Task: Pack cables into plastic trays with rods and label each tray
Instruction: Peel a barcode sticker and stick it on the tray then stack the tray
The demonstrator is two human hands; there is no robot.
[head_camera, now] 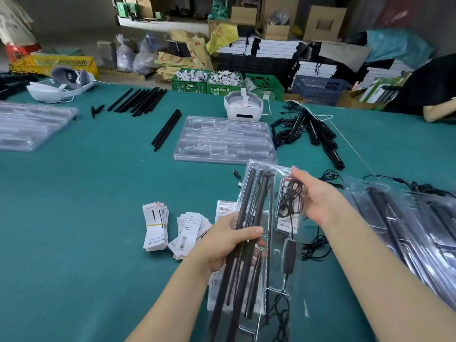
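Observation:
I hold a clear plastic tray (271, 245) upright over the green table. It carries black rods (243, 230) on its left side and a coiled black cable (291, 196) with an inline box on its right. My left hand (232, 243) grips the tray's left edge and the rods, thumb across the front. My right hand (313, 196) holds the tray's upper right, fingers curled over the cable coil. A white label (287, 224) shows inside the tray below the coil.
Label stacks (155, 227) lie left of my hands. A stack of empty trays (224, 140) sits ahead, packed trays (404, 218) to the right. Loose rods (140, 101), a cable pile (308, 129) and a white headset (243, 106) lie farther back. More trays (29, 125) sit far left.

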